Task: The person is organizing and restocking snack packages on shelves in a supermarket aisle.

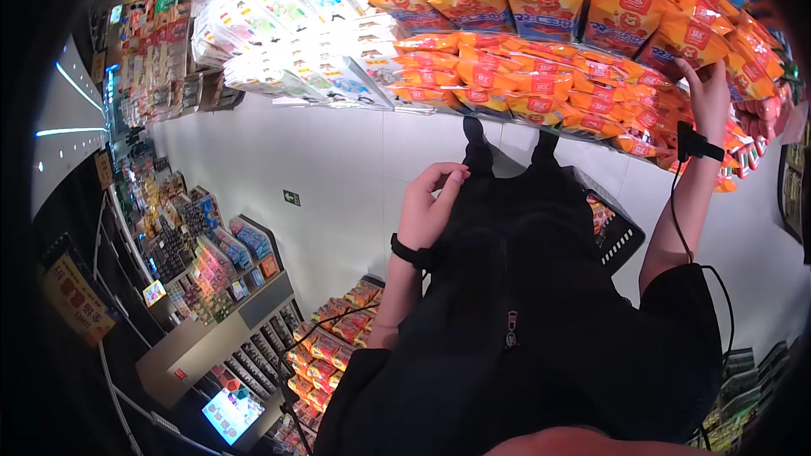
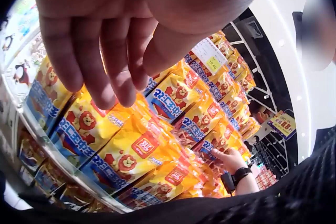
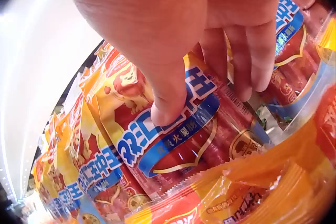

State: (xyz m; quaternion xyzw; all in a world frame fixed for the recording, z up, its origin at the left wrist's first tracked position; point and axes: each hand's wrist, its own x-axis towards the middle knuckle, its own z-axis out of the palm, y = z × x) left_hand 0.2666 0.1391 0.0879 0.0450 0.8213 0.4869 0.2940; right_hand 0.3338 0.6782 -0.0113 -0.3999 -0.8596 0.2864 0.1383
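At the right end of the display, my right hand [image 1: 708, 97] grips a bag of sausages [image 3: 178, 142]. Seen from the right wrist, the thumb presses on the printed front and the fingers curl over the bag's side edge. The bag is orange and yellow with a lion picture, and red sausages show through its clear window. My left hand [image 1: 429, 207] hangs in front of my body, holding nothing, its fingers loosely bent. In the left wrist view it is nearest the rows of sausage bags [image 2: 131, 153], overlapping them.
White printed packages [image 1: 312, 59] are stacked left of the orange bags. A black basket [image 1: 621, 243] with packets in it stands on the floor by my right side. A price card [image 2: 209, 56] stands among the bags. More stocked shelves [image 1: 228, 262] lie to the left.
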